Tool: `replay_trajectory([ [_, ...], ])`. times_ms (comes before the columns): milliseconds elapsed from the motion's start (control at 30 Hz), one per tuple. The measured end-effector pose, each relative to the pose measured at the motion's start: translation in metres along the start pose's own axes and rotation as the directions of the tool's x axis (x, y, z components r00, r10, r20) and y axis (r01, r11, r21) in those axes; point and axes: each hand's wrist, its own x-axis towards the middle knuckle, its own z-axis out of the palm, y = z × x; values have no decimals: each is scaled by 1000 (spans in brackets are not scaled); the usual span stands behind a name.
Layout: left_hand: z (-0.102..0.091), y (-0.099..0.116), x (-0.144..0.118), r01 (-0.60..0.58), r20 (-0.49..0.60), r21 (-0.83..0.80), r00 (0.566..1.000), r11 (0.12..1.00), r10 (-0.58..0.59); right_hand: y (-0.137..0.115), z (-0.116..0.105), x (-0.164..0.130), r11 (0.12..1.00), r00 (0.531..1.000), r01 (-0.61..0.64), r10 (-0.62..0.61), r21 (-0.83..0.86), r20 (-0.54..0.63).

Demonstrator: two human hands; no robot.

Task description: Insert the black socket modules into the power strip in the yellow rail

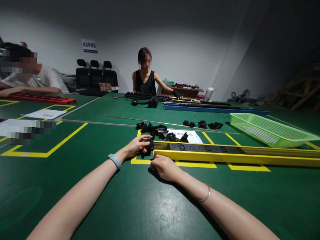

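My left hand (pixel 138 146) is at the open left end of a yellow rail (pixel 201 156), its fingers closed over a black plastic module (pixel 149 145). That module is partly covered by the fingers. Just in front of the same rail end, my right hand (pixel 165 167) rests low with curled fingers, close against the rail's near wall. What its fingertips hold, if anything, is hidden. Inside the rail lies a row of black socket modules (pixel 207 149). More loose black plastic parts (pixel 159 129) are heaped behind the left hand, partly over a white printed sheet (pixel 195 137).
A light green basket (pixel 274 133) stands behind the rail at right. Farther back are small black parts (pixel 202 124), a blue rail (pixel 218 109) and a thin brass-coloured strip (pixel 138 119). Two people work across the table, one at a red rail (pixel 41 98). Yellow tape marks the green tabletop.
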Motion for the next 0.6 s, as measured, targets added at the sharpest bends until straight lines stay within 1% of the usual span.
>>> replay_trajectory([
  [133, -3, 5, -2, 64, 60, 59, 996, 996, -68, -1, -1, 0, 1000, 1000, -16, 16, 6, 14],
  [267, -5, 6, -2, 94, 98, 111, 990, 989, -105, 0, 0, 0, 1000, 1000, -23, 22, 20, 16],
  [400, -6, 4, 0, 89, 91, 128, 991, 988, -101, 0, 0, 0, 999, 999, -31, 30, 28, 22],
  [500, -6, 2, 1, 74, 69, 117, 994, 990, -82, 0, 0, 0, 999, 999, -34, 34, 28, 23],
  [600, -7, 1, 1, 64, 73, 106, 995, 992, -72, -1, -1, 0, 999, 999, -33, 32, 33, 23],
])
